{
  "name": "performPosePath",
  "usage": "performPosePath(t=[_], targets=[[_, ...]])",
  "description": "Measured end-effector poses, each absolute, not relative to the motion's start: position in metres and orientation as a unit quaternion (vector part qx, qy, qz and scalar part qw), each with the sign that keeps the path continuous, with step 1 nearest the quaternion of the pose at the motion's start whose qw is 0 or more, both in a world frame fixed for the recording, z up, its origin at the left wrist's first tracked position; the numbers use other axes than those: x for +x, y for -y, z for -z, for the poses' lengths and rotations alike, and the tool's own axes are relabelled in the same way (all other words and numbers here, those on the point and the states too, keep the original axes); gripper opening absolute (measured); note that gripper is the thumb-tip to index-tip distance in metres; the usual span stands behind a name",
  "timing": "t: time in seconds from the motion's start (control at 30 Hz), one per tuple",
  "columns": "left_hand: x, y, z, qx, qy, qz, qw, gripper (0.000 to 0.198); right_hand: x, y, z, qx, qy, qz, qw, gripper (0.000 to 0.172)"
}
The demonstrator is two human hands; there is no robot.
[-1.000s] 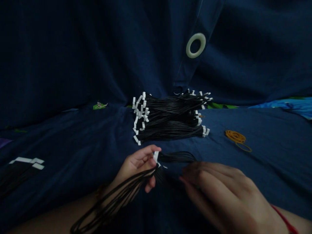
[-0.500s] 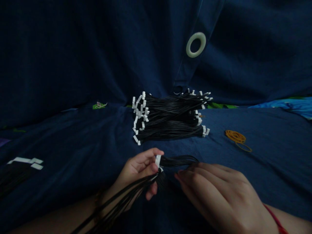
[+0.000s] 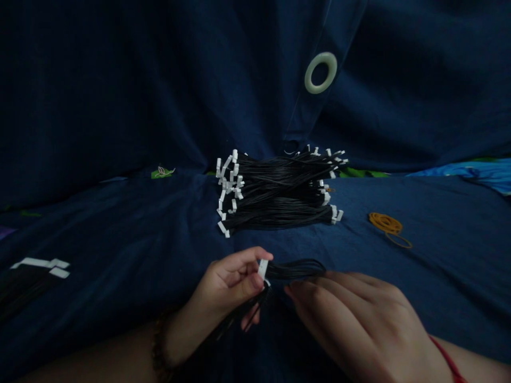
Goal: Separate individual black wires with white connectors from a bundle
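Pinching the white plug (image 3: pixel 262 268), your left hand (image 3: pixel 227 287) has edged right, wire bundle (image 3: pixel 295 268) drawn up off your wrist; right hand (image 3: pixel 351 319) lies over it, grip hidden.

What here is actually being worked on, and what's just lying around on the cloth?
In hand:
- black wire bundle, its white plug pinched by the left hand
- right hand, fingers at the bundle's loop
- stacked wire bundles behind, probably part of it

Lying about, untouched:
- orange rubber bands
- white ring
- loose wires, far left
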State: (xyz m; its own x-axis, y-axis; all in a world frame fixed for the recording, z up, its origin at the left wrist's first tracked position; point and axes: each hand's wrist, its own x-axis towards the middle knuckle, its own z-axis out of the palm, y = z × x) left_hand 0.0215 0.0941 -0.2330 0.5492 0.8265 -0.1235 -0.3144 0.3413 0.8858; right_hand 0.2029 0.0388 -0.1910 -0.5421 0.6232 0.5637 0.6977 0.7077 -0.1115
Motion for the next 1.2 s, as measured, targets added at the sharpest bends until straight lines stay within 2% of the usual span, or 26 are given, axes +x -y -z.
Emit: performPosePath(t=[0.27, 0.43, 0.5, 0.57, 0.7, 0.77, 0.9, 1.1, 1.2], targets=[[0.021, -0.095, 0.233, 0.449, -0.325, -0.344, 0.758, 0.040, 0.201, -0.039, 0.196, -0.371, 0.884, 0.045, 0.282, 0.030], [0.019, -0.104, 0.235, 0.442, -0.325, -0.366, 0.751, 0.038, 0.205, -0.044, 0.188, -0.411, 0.871, 0.088, 0.253, 0.015], [0.016, -0.108, 0.236, 0.437, -0.346, -0.372, 0.743, 0.036, 0.210, -0.044, 0.183, -0.452, 0.848, 0.134, 0.242, 0.014], [0.013, -0.111, 0.238, 0.432, -0.356, -0.380, 0.736, 0.037, 0.213, -0.041, 0.180, -0.484, 0.838, 0.126, 0.218, 0.016], [0.013, -0.113, 0.240, 0.420, -0.351, -0.431, 0.717, 0.036, 0.211, -0.034, 0.185, -0.511, 0.852, -0.037, 0.110, 0.015], [0.013, -0.112, 0.240, 0.419, -0.344, -0.435, 0.719, 0.034, 0.205, -0.035, 0.191, -0.516, 0.844, -0.122, 0.083, 0.016], [0.014, -0.112, 0.238, 0.426, -0.328, -0.413, 0.735, 0.029, 0.195, -0.045, 0.198, -0.500, 0.816, -0.261, 0.125, 0.023], [0.014, -0.112, 0.236, 0.420, -0.329, -0.419, 0.735, 0.030, 0.200, -0.053, 0.196, -0.503, 0.780, -0.311, 0.204, 0.023], [0.014, -0.113, 0.235, 0.420, -0.348, -0.414, 0.729, 0.032, 0.212, -0.060, 0.185, -0.479, 0.675, -0.500, 0.254, 0.017]])
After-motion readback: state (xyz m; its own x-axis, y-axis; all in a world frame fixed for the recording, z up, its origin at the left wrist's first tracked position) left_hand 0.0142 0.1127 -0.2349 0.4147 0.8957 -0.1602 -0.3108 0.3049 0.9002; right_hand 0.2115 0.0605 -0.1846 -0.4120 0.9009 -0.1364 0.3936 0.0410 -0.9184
